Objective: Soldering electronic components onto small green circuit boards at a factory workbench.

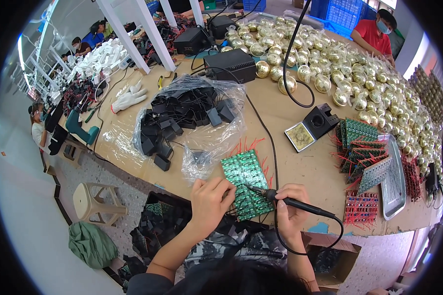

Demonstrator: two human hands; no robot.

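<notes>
A green circuit board panel (pixel 242 169) with red wires along its far and right edges lies at the table's near edge. My right hand (pixel 291 204) grips a black soldering iron (pixel 267 192) like a pen, and its tip points left onto the middle of the board. At the board's left edge my left hand (pixel 209 202) is closed, fingertips pinched together over the board; what they hold, if anything, is hidden. The iron's black cord (pixel 340 227) loops below my right wrist. Farther right stand a black soldering iron stand (pixel 320 118) and its yellowish sponge tray (pixel 300 136).
A clear plastic bag (pixel 226 132) of black boxes with wires lies left of the board. To the right are stacked circuit boards (pixel 360 130) and a metal tray (pixel 397 191). Many gold balls (pixel 339 76) cover the far right. A black power unit (pixel 230 65) stands behind the bag.
</notes>
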